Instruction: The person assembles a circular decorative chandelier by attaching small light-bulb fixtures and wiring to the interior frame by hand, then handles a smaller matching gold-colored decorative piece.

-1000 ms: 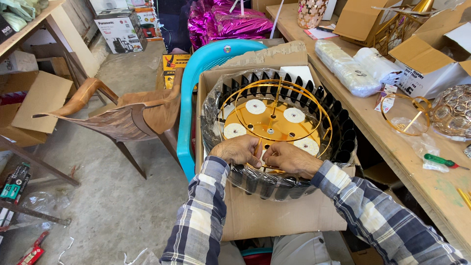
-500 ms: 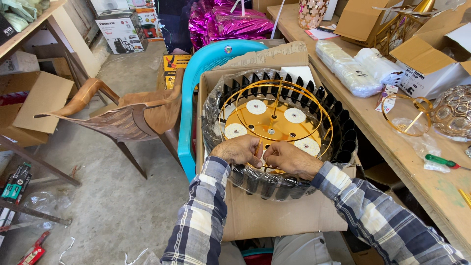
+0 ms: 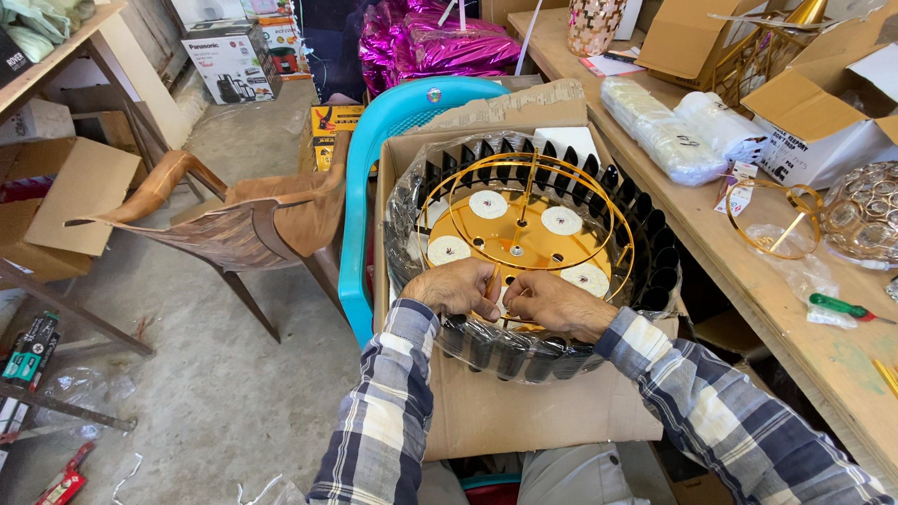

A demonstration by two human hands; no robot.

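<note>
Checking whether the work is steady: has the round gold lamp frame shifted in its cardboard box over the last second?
No. The lamp frame sits at the same spot against the cardboard box rim and the blue chair as before.

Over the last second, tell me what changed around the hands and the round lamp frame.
Nothing visibly changed. The left hand and right hand stay pressed together at the near rim of the round gold lamp frame, fingers pinching a small part there that I cannot make out. The frame still sits on the open cardboard box against the teal plastic chair, and the brown chair has not moved.
</note>
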